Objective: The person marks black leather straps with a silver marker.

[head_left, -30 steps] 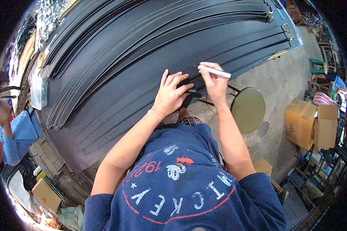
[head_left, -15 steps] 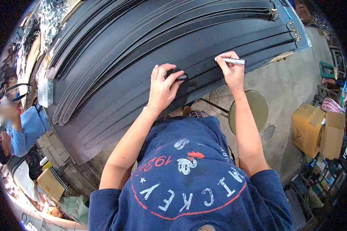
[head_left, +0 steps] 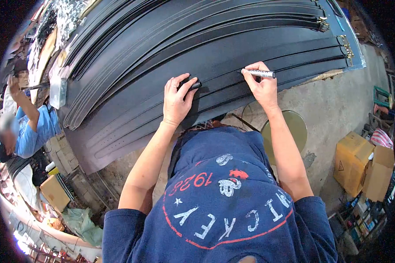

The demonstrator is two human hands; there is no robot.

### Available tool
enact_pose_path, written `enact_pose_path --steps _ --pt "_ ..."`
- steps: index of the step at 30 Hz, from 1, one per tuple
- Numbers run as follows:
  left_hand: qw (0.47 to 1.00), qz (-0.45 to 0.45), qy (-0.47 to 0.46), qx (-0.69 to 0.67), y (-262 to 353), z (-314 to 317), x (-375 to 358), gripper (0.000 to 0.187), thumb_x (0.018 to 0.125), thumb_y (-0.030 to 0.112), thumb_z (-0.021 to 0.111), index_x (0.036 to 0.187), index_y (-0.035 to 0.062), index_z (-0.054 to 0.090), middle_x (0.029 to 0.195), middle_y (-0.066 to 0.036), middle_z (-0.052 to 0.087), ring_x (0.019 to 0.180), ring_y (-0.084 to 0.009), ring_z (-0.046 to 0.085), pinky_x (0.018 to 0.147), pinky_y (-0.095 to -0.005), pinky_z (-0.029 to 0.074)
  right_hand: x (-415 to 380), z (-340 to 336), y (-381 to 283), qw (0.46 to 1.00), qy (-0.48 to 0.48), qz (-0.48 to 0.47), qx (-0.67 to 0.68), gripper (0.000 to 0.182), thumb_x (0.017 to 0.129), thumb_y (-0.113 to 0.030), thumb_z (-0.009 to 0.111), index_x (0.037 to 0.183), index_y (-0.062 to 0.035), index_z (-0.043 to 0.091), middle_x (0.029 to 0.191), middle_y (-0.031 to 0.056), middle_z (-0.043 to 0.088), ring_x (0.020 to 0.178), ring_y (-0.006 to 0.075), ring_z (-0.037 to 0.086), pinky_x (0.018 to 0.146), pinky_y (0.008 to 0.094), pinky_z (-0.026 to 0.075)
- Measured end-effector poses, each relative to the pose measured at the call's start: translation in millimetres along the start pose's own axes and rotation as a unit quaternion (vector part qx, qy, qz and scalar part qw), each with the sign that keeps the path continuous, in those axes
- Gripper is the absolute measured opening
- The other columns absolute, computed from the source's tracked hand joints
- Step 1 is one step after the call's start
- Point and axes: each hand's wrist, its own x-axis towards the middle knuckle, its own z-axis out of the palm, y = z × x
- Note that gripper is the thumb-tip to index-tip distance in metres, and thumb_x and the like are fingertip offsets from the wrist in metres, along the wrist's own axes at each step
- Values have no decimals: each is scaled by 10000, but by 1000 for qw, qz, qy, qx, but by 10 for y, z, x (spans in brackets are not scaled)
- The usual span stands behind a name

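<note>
My right hand [head_left: 262, 85] is closed around a silver-white marker [head_left: 262, 73]. The marker's tip touches, or nearly touches, the edge of a black belt [head_left: 294, 53] on the dark table sheet. Fingers bent, my left hand [head_left: 177, 100] grips a black rounded object [head_left: 195, 86] low over the belts; part of it is hidden by the fingers, and its kind cannot be made out. Several belts lie side by side beneath both hands, their brass-coloured buckles [head_left: 347, 49] at the right and their punched ends at the lower left.
More stitched black belts [head_left: 131, 57] lie across the far side of the table. A clear plastic box [head_left: 58, 93] stands at its left edge, near a co-worker in a blue shirt [head_left: 41, 131]. A round stool [head_left: 285, 136] and an open cardboard box [head_left: 354, 164] are at the right.
Both my hands have shifted left along the belts, the marker still in my right hand. The view has moved slightly. The co-worker at the left has raised an arm.
</note>
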Motion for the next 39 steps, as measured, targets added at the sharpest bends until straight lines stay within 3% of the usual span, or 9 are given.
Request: enact_pose_path --steps 5,14,20,28,34,39 --pt "999 -15 26 -31 -30 29 14 256 810 13 693 1063 42 661 1112 -108 651 1027 -303 600 918 -375 471 -7 -13 2 999 -21 -46 -19 87 834 -68 730 873 -26 665 795 29 621 597 76 542 563 236 448" --pt "999 -6 30 -32 -66 55 -5 314 772 43 718 1081 69 664 1106 -77 630 1000 -284 584 884 -383 464 -10 -49 11 993 -24 -110 -45 89 827 -62 734 888 -31 677 809 45 633 620 107 566 589 249 469" --pt "999 -8 34 -39 -73 56 -8 323 767 44 725 1083 72 663 1109 -73 631 1005 -281 585 886 -381 462 -41 -6 15 999 -13 -42 -6 92 837 -71 738 888 -19 681 811 29 637 626 87 562 584 245 461" --pt "999 -22 22 -45 -58 39 3 335 756 37 731 1081 70 661 1116 -76 633 1020 -276 589 892 -376 461 -24 -36 -2 998 -32 -46 -18 119 842 -83 749 902 -13 674 797 18 631 637 70 555 592 226 458" --pt "998 -32 23 -43 -32 -1 25 299 764 7 736 1054 62 686 1096 -96 661 997 -293 613 876 -371 492 -37 -27 59 988 0 37 147 102 871 -54 723 938 -9 662 845 0 641 730 47 555 645 208 460" --pt "998 -27 20 -55 -76 38 -8 371 737 23 732 1097 68 660 1132 -80 631 1035 -284 587 910 -383 453 -28 -36 53 995 -23 27 90 90 868 -46 722 931 -19 664 836 -6 641 728 45 541 648 201 450"
